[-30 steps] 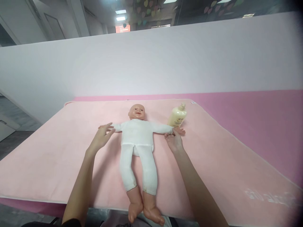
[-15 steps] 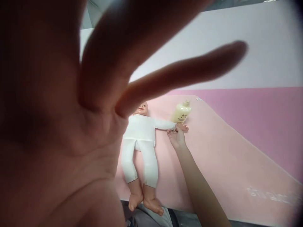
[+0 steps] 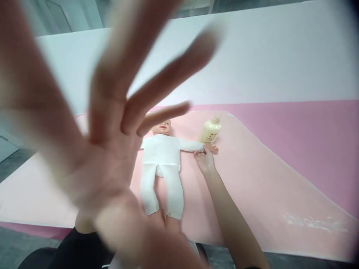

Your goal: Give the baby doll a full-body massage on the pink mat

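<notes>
A baby doll [image 3: 162, 164] in white clothes lies on its back on a pale pink mat [image 3: 252, 179], arms spread. My left hand [image 3: 109, 149] is raised close to the camera, blurred, fingers spread, and holds nothing; it hides the doll's left side and feet. My right hand [image 3: 204, 160] rests on the mat and grips the doll's wrist at the end of its outstretched sleeve. A cream lotion bottle [image 3: 209, 131] stands just beyond that hand.
The mat lies on a darker pink surface [image 3: 308, 127] that runs to a white wall [image 3: 266, 63] behind. Grey floor [image 3: 17, 164] shows past the mat's left and near edges.
My left hand left the doll's arm and rose in front of the camera; it has since drawn back a little and shifted left. My right hand stays on the doll's wrist.
</notes>
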`<state>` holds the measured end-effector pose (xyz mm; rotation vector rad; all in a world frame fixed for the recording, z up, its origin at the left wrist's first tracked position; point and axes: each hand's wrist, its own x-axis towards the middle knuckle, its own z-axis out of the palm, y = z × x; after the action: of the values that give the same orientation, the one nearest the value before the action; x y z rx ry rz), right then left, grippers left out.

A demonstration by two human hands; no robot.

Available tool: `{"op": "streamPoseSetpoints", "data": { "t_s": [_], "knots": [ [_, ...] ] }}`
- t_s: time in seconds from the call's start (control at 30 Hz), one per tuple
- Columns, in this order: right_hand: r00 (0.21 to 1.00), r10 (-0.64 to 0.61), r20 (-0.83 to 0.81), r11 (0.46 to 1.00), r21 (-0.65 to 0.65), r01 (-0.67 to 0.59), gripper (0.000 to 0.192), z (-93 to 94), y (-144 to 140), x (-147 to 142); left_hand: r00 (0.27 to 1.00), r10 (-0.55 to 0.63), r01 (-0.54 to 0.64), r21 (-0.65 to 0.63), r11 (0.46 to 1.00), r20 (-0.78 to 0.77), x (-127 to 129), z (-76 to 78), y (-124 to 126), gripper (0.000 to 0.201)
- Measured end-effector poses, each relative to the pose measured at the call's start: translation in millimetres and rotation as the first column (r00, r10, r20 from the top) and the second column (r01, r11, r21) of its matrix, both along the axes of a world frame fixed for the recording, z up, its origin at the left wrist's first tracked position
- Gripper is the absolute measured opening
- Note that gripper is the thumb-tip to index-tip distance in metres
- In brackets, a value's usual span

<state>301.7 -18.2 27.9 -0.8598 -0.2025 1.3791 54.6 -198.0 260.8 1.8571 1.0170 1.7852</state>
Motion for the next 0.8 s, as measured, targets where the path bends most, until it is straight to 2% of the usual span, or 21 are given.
{"op": "streamPoseSetpoints", "data": {
  "t_s": [0.03,0.07,0.1,0.13,0.17,0.2,0.23,0.27,0.3,0.33,0.37,0.4,0.5,0.6,0.7,0.73,0.8],
  "knots": [
    [1.0,-0.01,-0.005,1.0,-0.029,0.01,0.017,0.3,0.9,-0.5,0.994,-0.102,0.103,0.045,0.994,-0.033,3.3,-6.0,11.1,0.087],
    [1.0,-0.019,-0.009,0.999,-0.05,0.019,0.017,0.4,1.6,-1.0,0.986,-0.166,0.167,0.077,0.983,-0.011,4.0,-16.8,26.1,0.086],
    [1.0,-0.025,-0.013,0.998,-0.065,0.024,0.016,0.3,2.2,-1.5,0.984,-0.169,0.169,-0.003,0.986,0.065,2.1,-32.1,43.8,0.071],
    [0.999,-0.031,-0.017,0.997,-0.073,0.03,0.015,0.0,2.7,-1.9,0.977,-0.087,0.114,-0.129,0.985,0.196,-2.4,-50.9,62.8,0.059],
    [0.999,-0.036,-0.021,0.996,-0.078,0.034,0.014,-0.5,3.0,-2.1,0.945,0.03,0.062,-0.268,0.961,0.326,-9.1,-71.9,81.4,0.05],
    [0.999,-0.039,-0.025,0.996,-0.084,0.037,0.014,-1.0,3.2,-2.2,0.883,0.162,0.051,-0.432,0.901,0.442,-17.4,-93.5,98.3,0.041],
    [0.999,-0.04,-0.028,0.995,-0.087,0.037,0.014,-1.5,3.4,-2.2,0.79,0.297,0.105,-0.595,0.796,0.537,-26.5,-114.1,112.6,0.032],
    [0.999,-0.039,-0.028,0.995,-0.09,0.037,0.014,-2.1,3.6,-2.0,0.686,0.426,0.205,-0.718,0.665,0.59,-35.7,-132.6,123.9,0.025],
    [0.999,-0.039,-0.028,0.995,-0.091,0.037,0.015,-2.5,3.8,-1.8,0.609,0.5,0.335,-0.771,0.542,0.616,-44.2,-148.0,132.4,0.024],
    [0.999,-0.039,-0.027,0.995,-0.092,0.036,0.015,-2.9,4.0,-1.5,0.549,0.559,0.435,-0.784,0.444,0.621,-51.5,-160.0,138.7,0.025],
    [0.999,-0.038,-0.027,0.995,-0.094,0.035,0.015,-3.2,4.1,-1.3,0.513,0.58,0.492,-0.77,0.405,0.633,-57.5,-168.9,143.5,0.028],
    [0.999,-0.039,-0.027,0.994,-0.1,0.036,0.015,-3.4,4.0,-1.1,0.494,0.583,0.527,-0.756,0.388,0.644,-62.0,-175.1,147.6,0.032],
    [0.999,-0.038,-0.031,0.994,-0.1,0.035,0.013,-3.1,2.8,-1.3,0.489,0.565,0.549,-0.738,0.393,0.665,-69.4,-184.6,160.2,0.039],
    [0.999,-0.04,-0.032,0.996,-0.079,0.038,0.011,-2.8,1.0,-2.0,0.521,0.529,0.515,-0.741,0.43,0.67,-74.0,-192.6,173.4,0.037],
    [0.999,-0.032,-0.026,0.997,-0.072,0.03,0.011,-4.0,0.6,-1.6,0.558,0.432,0.532,-0.705,0.469,0.708,-80.3,-204.0,181.2,0.033],
    [0.999,-0.027,-0.024,0.997,-0.073,0.025,0.011,-4.8,0.9,-1.1,0.565,0.396,0.533,-0.686,0.495,0.724,-82.5,-208.1,181.9,0.031],
    [1.0,-0.019,-0.024,0.998,-0.068,0.017,0.011,-6.4,1.7,-0.1,0.581,0.32,0.483,-0.633,0.605,0.749,-86.1,-215.2,180.5,0.026]
  ]
}}
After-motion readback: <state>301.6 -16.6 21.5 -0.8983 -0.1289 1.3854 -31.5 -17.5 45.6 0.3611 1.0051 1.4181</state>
